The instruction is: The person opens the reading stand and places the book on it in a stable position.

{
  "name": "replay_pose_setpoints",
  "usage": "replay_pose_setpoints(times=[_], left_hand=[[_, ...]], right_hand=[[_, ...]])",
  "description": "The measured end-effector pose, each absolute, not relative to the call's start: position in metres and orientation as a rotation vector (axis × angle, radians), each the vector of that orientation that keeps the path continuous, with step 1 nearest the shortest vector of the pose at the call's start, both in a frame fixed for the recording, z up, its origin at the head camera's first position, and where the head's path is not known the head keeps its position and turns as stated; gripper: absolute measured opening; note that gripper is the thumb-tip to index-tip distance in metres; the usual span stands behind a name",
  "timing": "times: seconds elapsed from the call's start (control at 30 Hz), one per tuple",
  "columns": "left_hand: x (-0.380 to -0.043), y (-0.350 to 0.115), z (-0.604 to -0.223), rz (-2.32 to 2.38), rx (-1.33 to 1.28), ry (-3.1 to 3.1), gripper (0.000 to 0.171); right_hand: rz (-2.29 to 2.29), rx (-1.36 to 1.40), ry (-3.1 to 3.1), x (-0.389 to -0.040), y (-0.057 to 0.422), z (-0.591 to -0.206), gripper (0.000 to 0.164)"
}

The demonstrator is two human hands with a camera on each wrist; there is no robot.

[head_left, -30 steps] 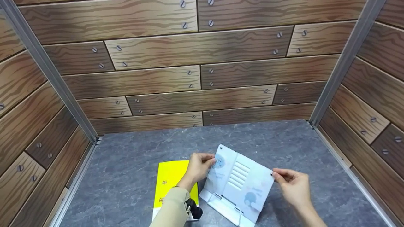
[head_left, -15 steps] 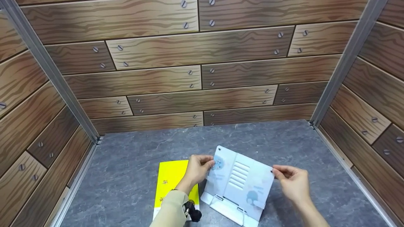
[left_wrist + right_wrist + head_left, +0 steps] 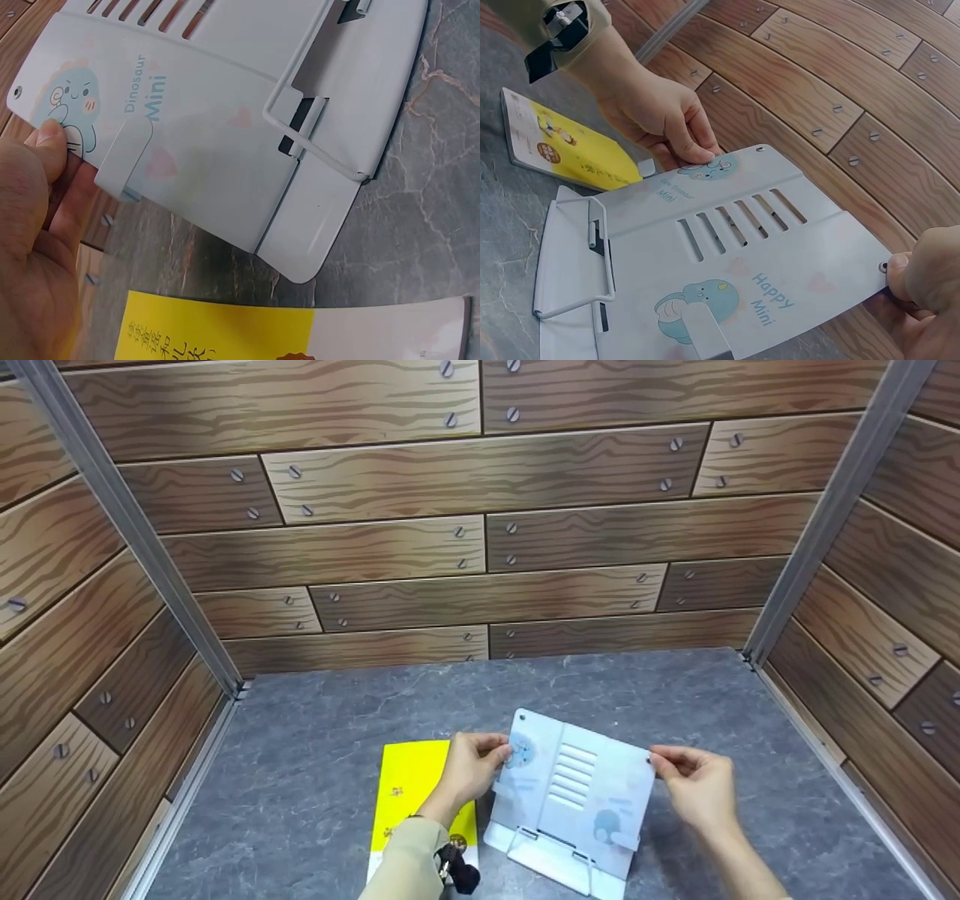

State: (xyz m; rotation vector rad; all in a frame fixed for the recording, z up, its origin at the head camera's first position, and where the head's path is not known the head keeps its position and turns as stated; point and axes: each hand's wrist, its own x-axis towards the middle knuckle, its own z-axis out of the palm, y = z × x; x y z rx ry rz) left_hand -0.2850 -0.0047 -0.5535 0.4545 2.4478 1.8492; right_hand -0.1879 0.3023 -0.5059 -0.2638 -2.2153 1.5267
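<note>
A white book stand [image 3: 622, 780] with pale blue dinosaur prints and a row of slots leans back on the table, its ledge toward me. My left hand [image 3: 471, 769] pinches its left edge near the upper corner, thumb on the printed dinosaur in the left wrist view. At the upper right corner, beside a small hole, my right hand [image 3: 699, 787] pinches the panel between thumb and fingers. A wire page holder [image 3: 281, 97] sits across the ledge, and a white side clip [image 3: 126, 157] folds over the edge. Left of the stand lies a yellow and white book [image 3: 409, 780], partly covered by my left forearm.
The grey marbled table [image 3: 315, 735] runs back to a wood-print wall [image 3: 405, 547]. Similar side walls rise left and right, with metal frame posts at the corners. A black strap device [image 3: 559, 37] sits on the left wrist.
The stand has turned slightly, its upper right corner rising a little with my right hand. My left hand keeps its pinch on the left edge. The head view has shifted slightly.
</note>
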Motion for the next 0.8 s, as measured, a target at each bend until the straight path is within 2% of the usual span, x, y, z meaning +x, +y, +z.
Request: replay_pose_setpoints(times=[0.8], left_hand=[[-0.275,-0.007,-0.557,1.961,0.384,2.396,0.011]], right_hand=[[1.480,-0.274,-2.280,-0.213,0.304,-0.504,0.012]])
